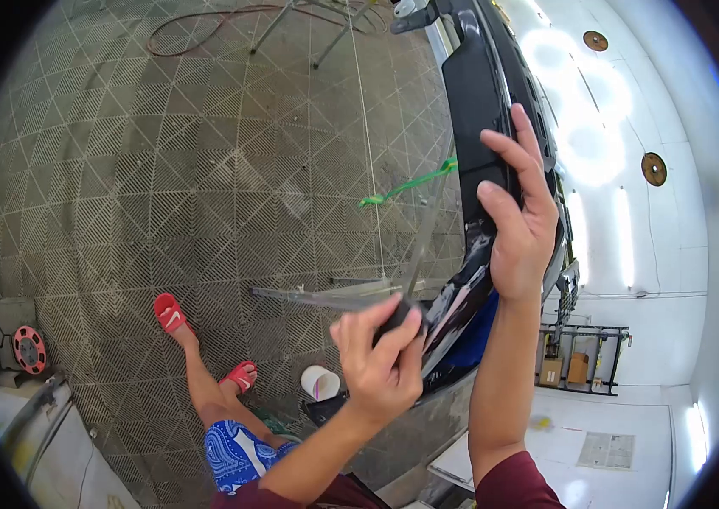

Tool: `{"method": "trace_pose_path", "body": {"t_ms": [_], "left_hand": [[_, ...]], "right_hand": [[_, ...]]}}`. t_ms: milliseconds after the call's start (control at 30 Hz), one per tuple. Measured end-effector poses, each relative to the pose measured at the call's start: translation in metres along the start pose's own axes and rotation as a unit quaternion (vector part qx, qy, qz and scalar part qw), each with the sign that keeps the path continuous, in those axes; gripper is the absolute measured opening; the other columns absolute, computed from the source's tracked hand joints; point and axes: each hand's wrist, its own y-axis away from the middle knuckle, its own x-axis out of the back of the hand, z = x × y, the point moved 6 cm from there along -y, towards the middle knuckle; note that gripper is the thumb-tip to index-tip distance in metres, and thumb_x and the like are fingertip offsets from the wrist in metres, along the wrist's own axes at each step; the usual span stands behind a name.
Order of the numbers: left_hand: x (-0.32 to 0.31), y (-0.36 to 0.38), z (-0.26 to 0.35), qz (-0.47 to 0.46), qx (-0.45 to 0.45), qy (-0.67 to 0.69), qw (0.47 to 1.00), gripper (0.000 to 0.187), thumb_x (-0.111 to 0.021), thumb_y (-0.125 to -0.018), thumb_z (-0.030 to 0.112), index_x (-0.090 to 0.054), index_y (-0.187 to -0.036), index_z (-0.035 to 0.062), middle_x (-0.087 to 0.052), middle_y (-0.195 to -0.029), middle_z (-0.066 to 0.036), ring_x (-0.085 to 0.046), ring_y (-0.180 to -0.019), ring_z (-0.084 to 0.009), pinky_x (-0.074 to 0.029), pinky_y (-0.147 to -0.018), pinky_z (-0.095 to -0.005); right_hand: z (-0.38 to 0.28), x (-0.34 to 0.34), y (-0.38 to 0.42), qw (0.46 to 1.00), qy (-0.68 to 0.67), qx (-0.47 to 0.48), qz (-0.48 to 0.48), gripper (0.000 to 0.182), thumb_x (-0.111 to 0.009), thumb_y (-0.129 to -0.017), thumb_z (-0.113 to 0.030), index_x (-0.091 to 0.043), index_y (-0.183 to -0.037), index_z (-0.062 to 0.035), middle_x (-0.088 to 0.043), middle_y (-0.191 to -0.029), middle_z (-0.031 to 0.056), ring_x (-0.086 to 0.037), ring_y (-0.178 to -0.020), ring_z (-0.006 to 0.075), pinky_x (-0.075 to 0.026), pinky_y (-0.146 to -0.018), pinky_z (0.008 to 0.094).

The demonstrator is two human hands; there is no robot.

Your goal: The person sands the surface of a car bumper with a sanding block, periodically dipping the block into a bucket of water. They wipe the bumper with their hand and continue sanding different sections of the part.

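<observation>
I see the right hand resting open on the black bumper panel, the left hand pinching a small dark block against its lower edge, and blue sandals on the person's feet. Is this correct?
Not quite: the sandals are red, not blue, as the head view shows. The rest stands: the right hand rests open on the black bumper panel, and the left hand pinches a small dark block at its lower edge.

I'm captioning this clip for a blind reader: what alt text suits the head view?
A person's right hand presses flat on a glossy black car bumper while the left hand grips a small dark object at its lower edge. Below are a tiled floor, red sandals and a white cup.
</observation>
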Motion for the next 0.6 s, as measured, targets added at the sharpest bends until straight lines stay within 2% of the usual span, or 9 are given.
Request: {"method": "trace_pose_path", "body": {"t_ms": [100,200,300,400,467,533,600], "left_hand": [[-0.007,0.002,-0.009,-0.011,-0.009,-0.002,1.0,0.033,-0.083,-0.08,0.003,-0.079,-0.112,0.0082,-0.072,-0.126,-0.015,-0.064,-0.096,-0.0287,-0.039,-0.087,-0.0418],[-0.011,-0.006,-0.006,-0.011,-0.019,0.0,1.0,0.032,-0.082,-0.08,0.001,-0.078,-0.111,0.0062,-0.072,-0.124,-0.016,-0.066,-0.097,-0.0299,-0.041,-0.088,-0.0413],[-0.007,-0.014,0.0,-0.025,-0.019,-0.021,0.999,0.027,-0.08,-0.08,-0.004,-0.077,-0.106,0.0015,-0.073,-0.12,-0.021,-0.069,-0.099,-0.0322,-0.046,-0.09,-0.0397],[-0.006,-0.003,0.001,-0.023,-0.027,-0.01,0.999,0.026,-0.079,-0.081,-0.004,-0.076,-0.106,0.0017,-0.073,-0.121,-0.022,-0.069,-0.097,-0.032,-0.046,-0.088,-0.0398],[-0.003,0.0,0.005,-0.028,-0.021,-0.018,0.999,0.028,-0.079,-0.081,-0.004,-0.076,-0.108,0.002,-0.073,-0.122,-0.022,-0.069,-0.097,-0.032,-0.047,-0.087,-0.0403],[-0.008,0.001,-0.004,-0.005,-0.039,-0.011,0.999,0.036,-0.08,-0.078,0.002,-0.079,-0.113,0.0081,-0.072,-0.127,-0.017,-0.065,-0.095,-0.0291,-0.04,-0.086,-0.0411],[-0.013,-0.01,-0.007,-0.02,-0.05,-0.008,0.999,0.036,-0.079,-0.078,0.001,-0.079,-0.113,0.0081,-0.073,-0.126,-0.018,-0.065,-0.093,-0.0288,-0.04,-0.085,-0.0407]], "right_hand": [[0.003,-0.001,0.001,0.997,-0.071,-0.025,0.001,0.046,-0.063,-0.087,-0.003,-0.074,-0.132,-0.004,-0.047,-0.167,0.0204,-0.042,-0.156,0.0317,-0.028,-0.128,0.043],[0.004,0.0,0.001,1.0,-0.013,0.006,0.005,0.046,-0.063,-0.087,-0.003,-0.074,-0.132,-0.0031,-0.047,-0.166,0.0207,-0.043,-0.155,0.0311,-0.029,-0.127,0.0418],[0.006,-0.001,0.002,0.999,-0.043,-0.009,-0.001,0.046,-0.064,-0.086,-0.002,-0.074,-0.132,-0.0033,-0.048,-0.166,0.0209,-0.042,-0.155,0.0317,-0.028,-0.128,0.0427],[0.006,0.001,0.0,0.997,-0.078,-0.01,0.013,0.046,-0.064,-0.086,-0.002,-0.074,-0.131,-0.0042,-0.047,-0.166,0.021,-0.043,-0.155,0.0326,-0.028,-0.128,0.0433],[0.005,0.001,0.001,0.999,-0.032,0.007,0.008,0.046,-0.064,-0.086,-0.003,-0.075,-0.131,-0.0042,-0.047,-0.166,0.0212,-0.044,-0.154,0.0324,-0.029,-0.127,0.0431],[0.004,0.0,0.002,0.999,-0.033,0.01,0.006,0.045,-0.064,-0.087,-0.003,-0.075,-0.131,-0.0046,-0.048,-0.166,0.0208,-0.043,-0.155,0.0325,-0.029,-0.127,0.0434],[0.008,0.0,0.001,0.997,-0.069,-0.013,0.007,0.046,-0.065,-0.086,-0.002,-0.075,-0.13,-0.0047,-0.048,-0.166,0.0209,-0.043,-0.155,0.0329,-0.028,-0.128,0.0438]]}}
